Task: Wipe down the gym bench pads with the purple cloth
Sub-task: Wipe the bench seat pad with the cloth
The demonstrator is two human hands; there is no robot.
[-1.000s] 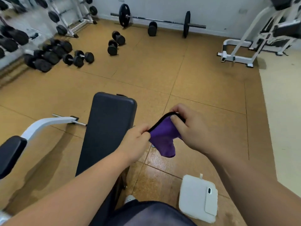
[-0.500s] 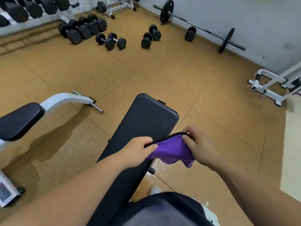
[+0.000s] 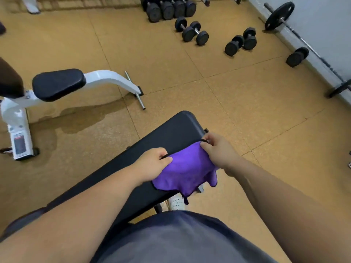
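Observation:
A long black bench pad (image 3: pixel 167 133) runs diagonally from the lower left toward the middle of the view. Above its right side I hold the purple cloth (image 3: pixel 186 171) spread out between both hands. My left hand (image 3: pixel 152 164) pinches the cloth's black-trimmed top edge on the left. At the right end of that edge my right hand (image 3: pixel 220 150) grips it. The lower part of the cloth drapes over the pad's near right edge and hangs down.
A white-framed bench with a black pad (image 3: pixel 57 84) stands at the left. Several dumbbells (image 3: pixel 191 33) lie on the cork-coloured floor ahead, and a barbell (image 3: pixel 281 19) rests along the right wall. A white shoe (image 3: pixel 176 203) shows beside the bench.
The view has swung left and down. Both hands have carried the cloth from beside the bench to over its pad and stretched it wider.

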